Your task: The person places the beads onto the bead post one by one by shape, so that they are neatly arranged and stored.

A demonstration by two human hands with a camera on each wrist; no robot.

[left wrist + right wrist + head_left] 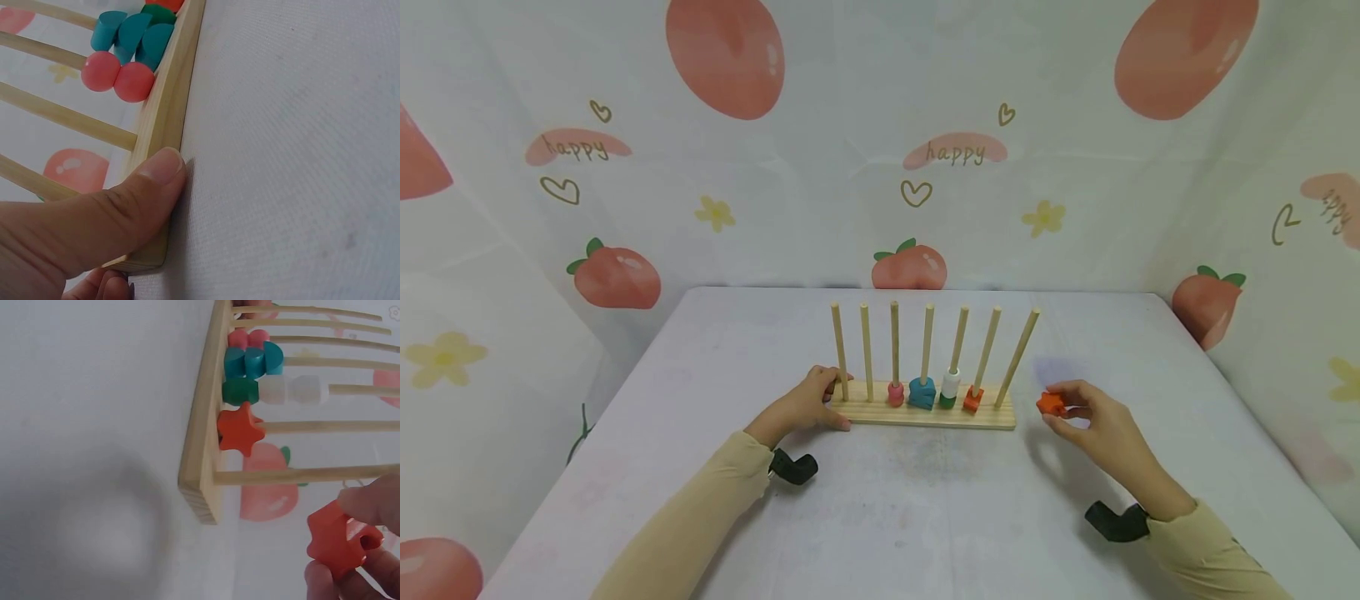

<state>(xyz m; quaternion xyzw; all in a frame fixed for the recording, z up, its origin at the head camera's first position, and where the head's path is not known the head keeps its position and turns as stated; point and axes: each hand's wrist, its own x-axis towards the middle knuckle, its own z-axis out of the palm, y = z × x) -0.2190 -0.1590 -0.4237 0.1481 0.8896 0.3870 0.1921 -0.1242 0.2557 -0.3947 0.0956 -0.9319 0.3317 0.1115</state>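
A wooden peg rack (925, 417) with several upright pegs stands on the table. My left hand (816, 400) grips its left end, thumb (147, 181) along the front edge. To the right of the rack, my right hand (1093, 421) pinches an orange star bead (337, 540) between thumb and fingers, its hole facing sideways. On the pegs sit pink round beads (119, 76), teal half-round beads (253, 361), a green bead (240, 391) with white beads (294, 389) on it, and another orange star bead (241, 429). The far right peg (1018, 358) is bare, as are the two at left.
The white-covered table (917, 508) spreads in front of the rack and to both sides. A patterned curtain (820, 217) hangs behind it. Black wrist-worn pieces (793, 467) sit at both sleeves, and a dark cord (580, 433) shows at the table's left edge.
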